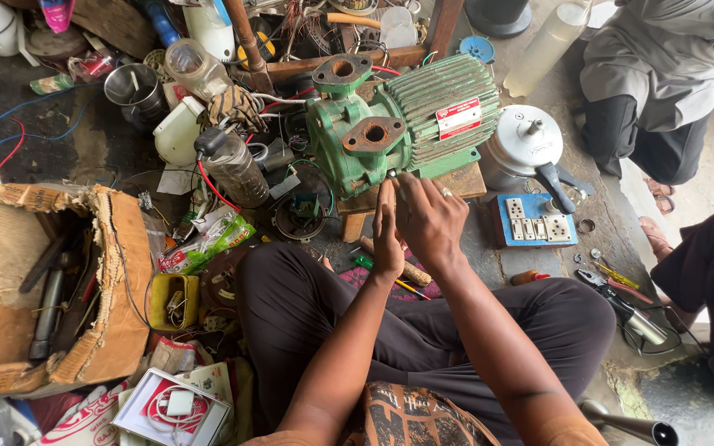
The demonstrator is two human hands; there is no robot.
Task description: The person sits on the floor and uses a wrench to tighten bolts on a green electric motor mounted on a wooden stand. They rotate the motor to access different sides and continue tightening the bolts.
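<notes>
At frame centre, left hand (387,239) raised edge-on, fingers straight and close together, tips touching the lower front of the green motor pump (398,124); nothing visibly held. Just beside it at three o'clock, right hand (429,216), fingers curled narrow against the pump's base; whether pinching something small, cannot tell. Pump resting on a wooden block (464,180), at twelve o'clock from both hands. At three o'clock, blue switchboard (535,220) and silver lidded pot (527,144). At nine o'clock, torn cardboard box (117,272) holding tools. At ten o'clock, clear plastic bottle (237,169).
</notes>
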